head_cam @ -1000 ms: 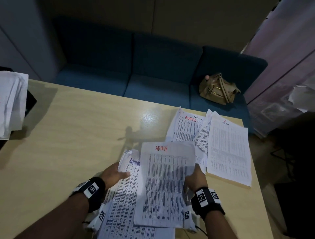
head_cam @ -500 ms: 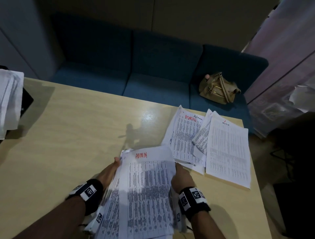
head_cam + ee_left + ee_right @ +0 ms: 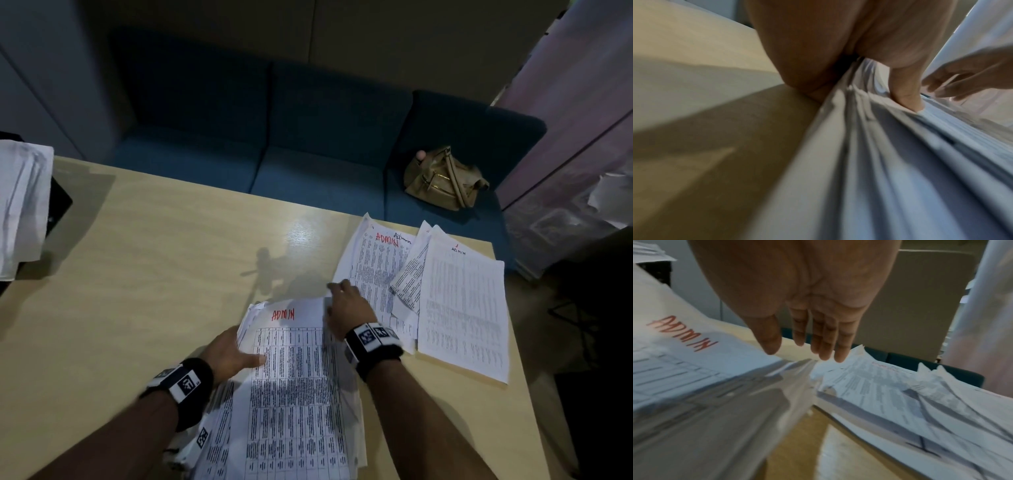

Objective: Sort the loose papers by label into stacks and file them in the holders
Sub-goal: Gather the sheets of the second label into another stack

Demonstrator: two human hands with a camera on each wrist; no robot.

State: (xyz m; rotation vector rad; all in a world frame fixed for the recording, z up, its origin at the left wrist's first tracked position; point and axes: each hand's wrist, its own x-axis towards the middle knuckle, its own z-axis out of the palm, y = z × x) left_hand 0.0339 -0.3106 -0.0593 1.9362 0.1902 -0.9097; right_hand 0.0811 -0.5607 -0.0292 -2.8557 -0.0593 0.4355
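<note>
The ADMIN stack (image 3: 291, 387) lies on the table (image 3: 144, 274), long axis running away from the person, its red label at the far end. The left hand (image 3: 227, 353) pinches its left edge, thumb on top. Just right, the right hand (image 3: 346, 310) hovers, fingers straight, holding nothing, beside the loose papers (image 3: 445, 291).

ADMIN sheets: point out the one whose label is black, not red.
The rightmost sheet, at the table's right edge. Its small "ADMIN" is black; the held stack's top sheet and the middle sheet carry large red labels.

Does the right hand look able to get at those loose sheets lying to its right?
Probably yes: the right hand is open, fingers straight, beside the loose sheets, nothing between them.
</note>
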